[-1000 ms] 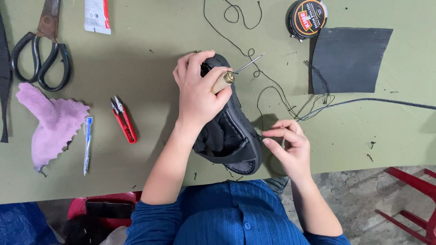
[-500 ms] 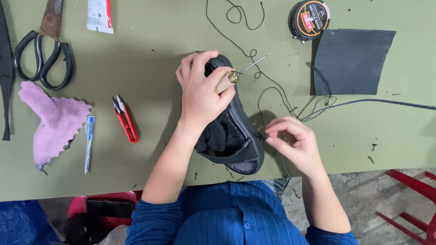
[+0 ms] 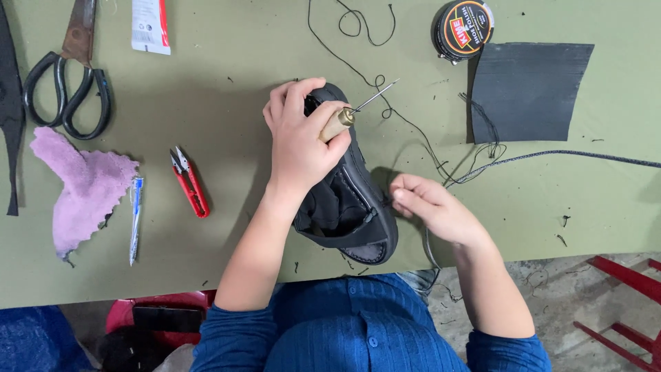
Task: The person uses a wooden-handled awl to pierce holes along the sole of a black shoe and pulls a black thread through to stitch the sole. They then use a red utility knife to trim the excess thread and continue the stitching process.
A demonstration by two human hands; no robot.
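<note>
Shoe (image 3: 348, 207) sits at the table (image 3: 227, 89) edge under your left hand (image 3: 299, 138), which clamps it while gripping an awl (image 3: 348, 117); your right hand (image 3: 430, 207) pinches black thread (image 3: 420, 138) beside the sole.

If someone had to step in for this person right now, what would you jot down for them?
Left hand: closed over the toe end of the black sandal, steadying it on the green table, and also gripping a wooden-handled awl with its needle pointing away from the shoe.
Right hand: pinching black thread at the sandal's side edge, by the sole.
Nearby: red snips, large scissors, pink cloth, round tin, dark sheet.
Done: thread already runs to the sole edge; how many stitches are in cannot be seen.
Left: probably more sewing along the edge, then trimming the thread.
</note>
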